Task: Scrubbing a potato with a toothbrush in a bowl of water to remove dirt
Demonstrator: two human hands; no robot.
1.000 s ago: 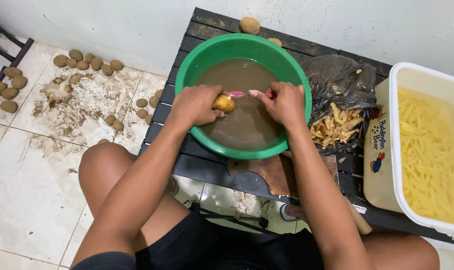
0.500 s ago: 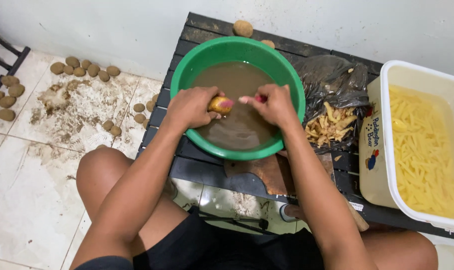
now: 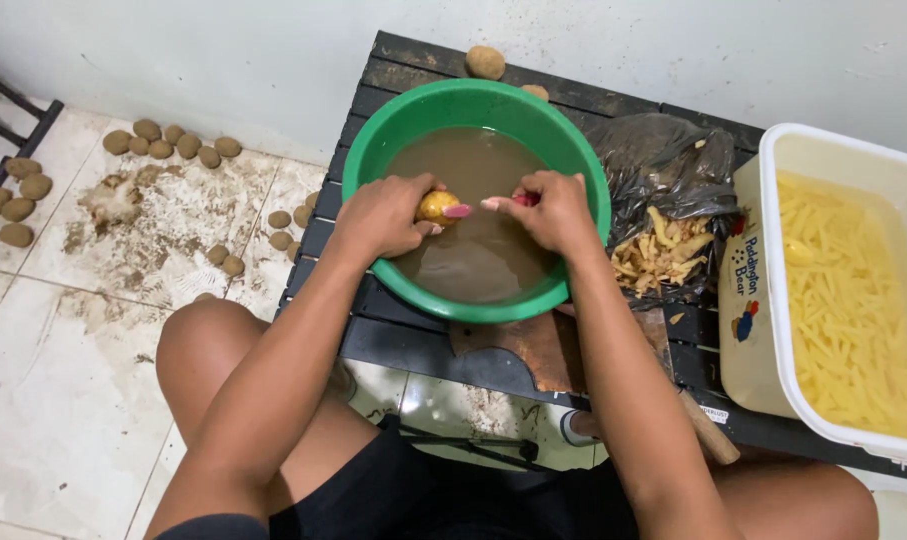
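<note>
A green basin (image 3: 373, 160) of muddy brown water stands on a low black slatted table (image 3: 393, 345). Over the water, my left hand (image 3: 383, 215) grips a small yellow potato (image 3: 438, 206), partly peeled. My right hand (image 3: 543, 210) is closed around a peeler (image 3: 508, 201) with a red handle, its tip close to the potato. Most of the peeler is hidden in my fist.
A black bag with potato peels (image 3: 663, 250) lies right of the basin. A white tub (image 3: 773, 300) of cut potato strips in water sits at the far right. Unpeeled potatoes (image 3: 173, 145) lie on the dirty tiled floor at left; another potato (image 3: 485, 62) rests behind the basin.
The hands have stayed over the basin; the right hand has drawn slightly away from the potato. The view shifted a little.
</note>
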